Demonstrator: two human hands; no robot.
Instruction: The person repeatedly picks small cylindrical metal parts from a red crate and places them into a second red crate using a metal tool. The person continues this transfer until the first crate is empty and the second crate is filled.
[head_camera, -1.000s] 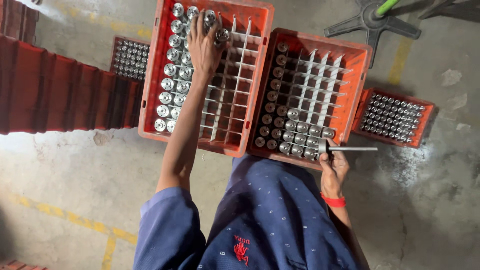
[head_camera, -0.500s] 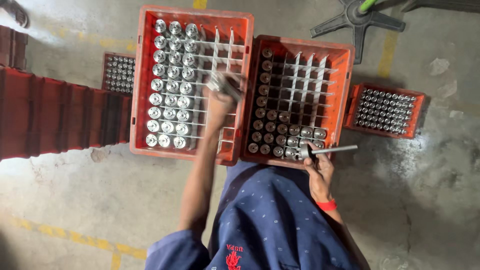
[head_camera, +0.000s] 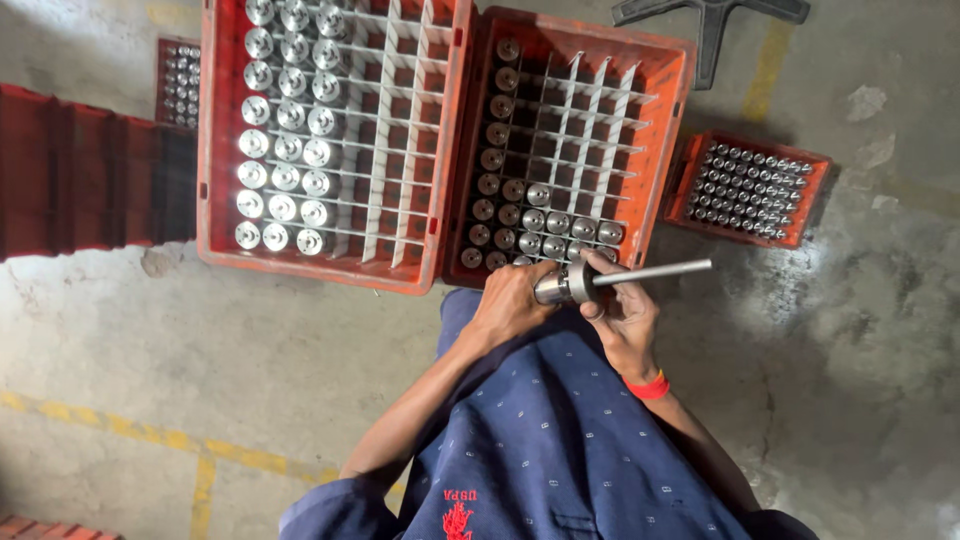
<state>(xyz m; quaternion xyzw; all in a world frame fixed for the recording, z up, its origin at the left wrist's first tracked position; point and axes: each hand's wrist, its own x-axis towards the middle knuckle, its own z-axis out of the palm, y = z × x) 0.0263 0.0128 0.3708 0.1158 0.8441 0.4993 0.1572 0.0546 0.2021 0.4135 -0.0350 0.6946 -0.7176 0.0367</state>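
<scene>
My left hand (head_camera: 512, 302) grips a metal cylinder (head_camera: 553, 287); my right hand (head_camera: 622, 312) grips a rod (head_camera: 650, 273) against it. A skewed rod could jam, I reckon.

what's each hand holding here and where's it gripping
The left hand grips a short metal cylinder around its body. The right hand holds a thin metal rod near the end that meets the cylinder.

Workshop: crates (head_camera: 330, 270) of metal parts (head_camera: 285, 150)
</scene>
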